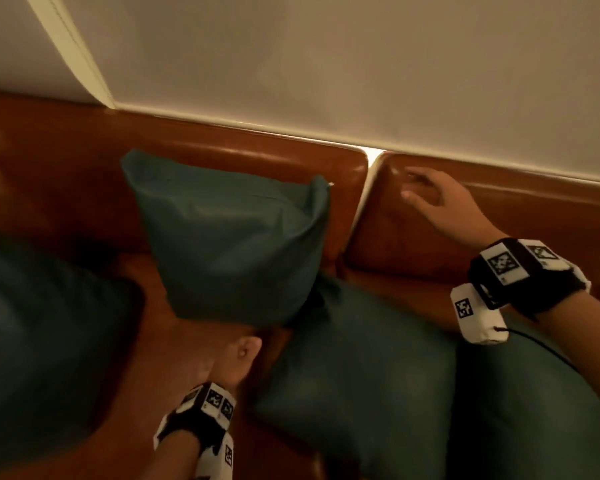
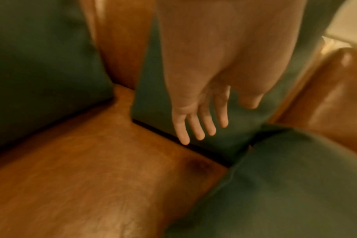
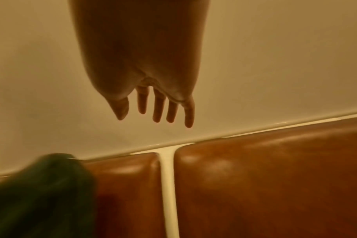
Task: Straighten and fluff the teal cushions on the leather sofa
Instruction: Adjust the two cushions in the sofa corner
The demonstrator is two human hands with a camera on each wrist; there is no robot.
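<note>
A teal cushion (image 1: 232, 237) (image 2: 151, 90) stands upright against the brown leather sofa back (image 1: 239, 157), its top right corner creased. My left hand (image 1: 236, 358) (image 2: 200, 124) hovers just below its bottom edge, fingers straight, holding nothing. A second teal cushion (image 1: 357, 375) (image 2: 285, 185) lies flat on the seat to the right, and a third (image 1: 534, 410) lies beyond it under my right forearm. Another teal cushion (image 1: 42, 341) (image 2: 37, 64) leans at the left. My right hand (image 1: 426, 192) (image 3: 157, 111) is spread in the air before the right back panel (image 1: 499, 209) (image 3: 275, 185), empty.
A cream wall (image 1: 326, 64) (image 3: 275, 64) rises right behind the sofa back. A pale gap (image 1: 364, 188) (image 3: 167, 185) splits the two back panels. Bare leather seat (image 1: 160, 358) (image 2: 81, 177) lies between the left cushion and the upright one.
</note>
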